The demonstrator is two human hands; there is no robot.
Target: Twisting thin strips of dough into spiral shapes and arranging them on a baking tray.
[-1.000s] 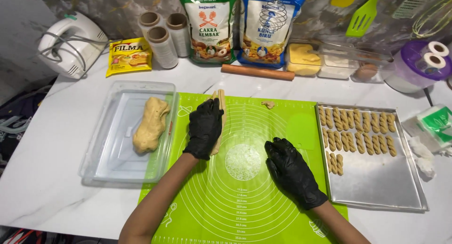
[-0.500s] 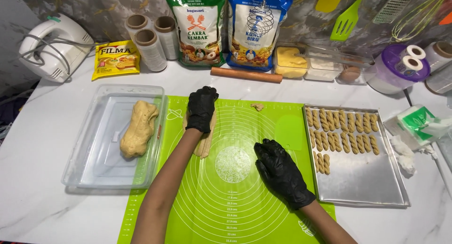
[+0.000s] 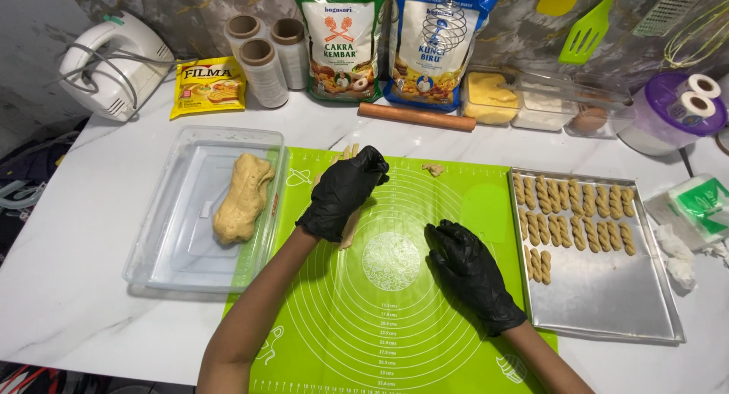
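The left hand (image 3: pixel 343 194), in a black glove, lies flat over a thin rope of dough (image 3: pixel 350 228) on the green silicone mat (image 3: pixel 395 318), fingers spread and pressing down rather than gripping; the rope's ends show above and below the palm. The right hand (image 3: pixel 469 272), also gloved, rests open on the mat, holding nothing. A clear plastic tub (image 3: pixel 152 242) with a dough lump (image 3: pixel 241 199) sits left; a metal tray (image 3: pixel 607 303) of twisted dough pieces (image 3: pixel 573 219) sits right on the white tabletop (image 3: pixel 68 272)

Home kitchen; flour bags (image 3: pixel 383 37); hand mixer (image 3: pixel 114 63); baking tray (image 3: pixel 607 303)
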